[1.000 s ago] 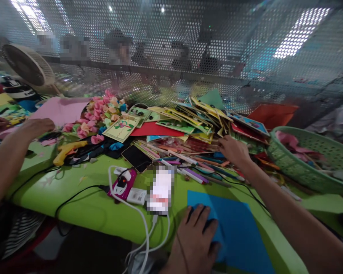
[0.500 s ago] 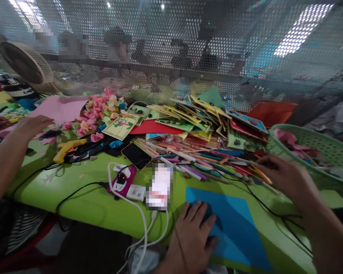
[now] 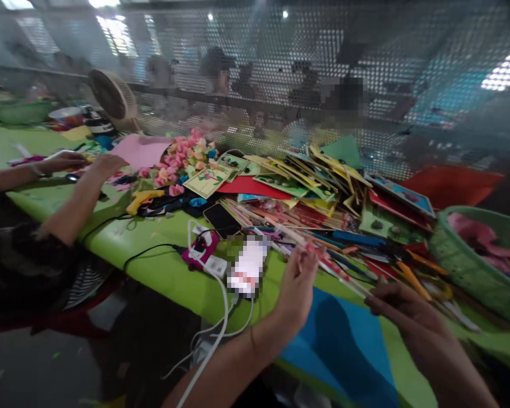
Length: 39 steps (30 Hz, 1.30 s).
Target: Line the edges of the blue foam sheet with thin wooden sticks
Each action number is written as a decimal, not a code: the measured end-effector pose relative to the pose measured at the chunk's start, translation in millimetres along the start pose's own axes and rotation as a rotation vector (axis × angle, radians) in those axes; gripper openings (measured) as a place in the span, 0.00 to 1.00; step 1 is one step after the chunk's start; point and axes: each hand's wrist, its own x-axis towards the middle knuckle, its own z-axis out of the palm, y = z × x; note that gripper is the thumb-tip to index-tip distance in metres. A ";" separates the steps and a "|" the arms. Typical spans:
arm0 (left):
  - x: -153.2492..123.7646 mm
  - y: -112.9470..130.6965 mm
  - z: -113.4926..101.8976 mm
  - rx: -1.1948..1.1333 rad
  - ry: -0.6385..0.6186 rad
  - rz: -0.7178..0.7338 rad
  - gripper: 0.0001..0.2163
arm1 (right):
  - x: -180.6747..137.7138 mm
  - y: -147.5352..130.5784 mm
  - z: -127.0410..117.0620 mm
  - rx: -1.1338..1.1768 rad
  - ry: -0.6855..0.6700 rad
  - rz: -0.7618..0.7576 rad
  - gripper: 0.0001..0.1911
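Head camera, looking down on the green table [image 3: 157,275]: the person is holding a thin, clear stick with red patches [image 3: 329,266] in both hands, and it is slanting from upper left to lower right above the table's near side. The left hand [image 3: 301,275] is curling its fingers in and gripping the stick partway along — its upper end is reaching past those fingers towards the pens and markers [image 3: 255,216]. The right hand [image 3: 393,306] is pinching the lower end between its fingertips, somewhat blurred. Below the stick, a blue sheet [image 3: 344,334] is lying on the table, with a shadow falling across it. A phone with a lit screen [image 3: 250,263] is resting just left of the left hand, and a magenta power strip [image 3: 200,249] is sitting beyond it. Some orange-handled tools [image 3: 414,280] are lying near the right hand, short of a green basket [image 3: 476,277]. Decorated cards [image 3: 297,175] are piling up behind the pens — and at far left a co-worker's hand [image 3: 106,164] is reaching over the table near a pink sheet [image 3: 140,148].
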 end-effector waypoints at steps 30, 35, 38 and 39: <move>2.2 -33.0 9.2 0.469 -0.164 0.046 0.27 | 14.6 5.1 20.1 -0.166 -0.351 -0.141 0.22; -13.9 -5.8 0.1 0.937 -0.421 0.014 0.22 | 22.0 -5.2 -7.0 0.168 -0.013 -0.215 0.20; -33.5 4.3 -8.1 1.160 -0.584 0.055 0.20 | 13.0 -11.9 -7.7 0.305 -0.081 -0.181 0.20; -40.8 7.1 -12.0 1.184 -0.593 0.053 0.20 | 8.5 -14.1 -6.7 0.303 -0.110 -0.163 0.18</move>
